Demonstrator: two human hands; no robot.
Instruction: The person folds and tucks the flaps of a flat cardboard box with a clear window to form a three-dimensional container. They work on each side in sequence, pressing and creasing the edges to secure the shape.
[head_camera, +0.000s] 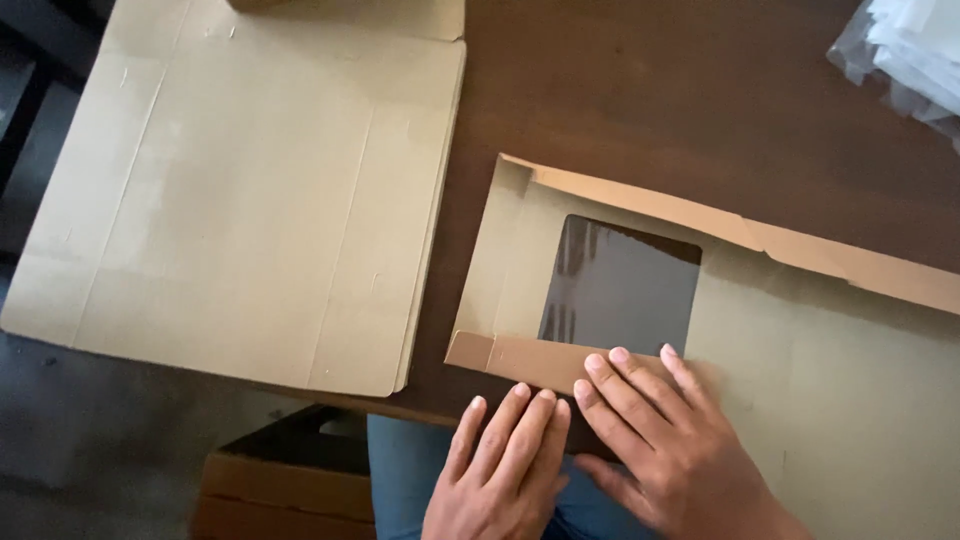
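The windowed box blank (800, 370) lies flat on the brown table (650, 90), unfolded, its clear square window (620, 285) facing up. Its long axis runs from lower left to right across the table, slightly tilted, with one long flap (740, 230) along the far edge and the narrow near flap (530, 360) along the edge closest to the person.

The step in hand looks like creasing that near flap: it is folded over onto the blank just below the window. The left hand (505, 470) presses flat, fingers together and extended, on the flap's edge; the right hand (670, 450) lies just beside it, fingers spread a little, palm down on the same fold. Neither hand clamps anything; both simply bear down. The next move likely calls for sliding pressure along the crease toward the blank's right end, though how far the fold runs there is hard to tell.

Left of the blank, apart from it, sits a stack of flat cardboard sheets (250, 190). Beyond the blank's far right corner lie clear plastic bags (905, 50). Below the table edge, near the left hand, a brown carton (280, 480) stands on the floor.
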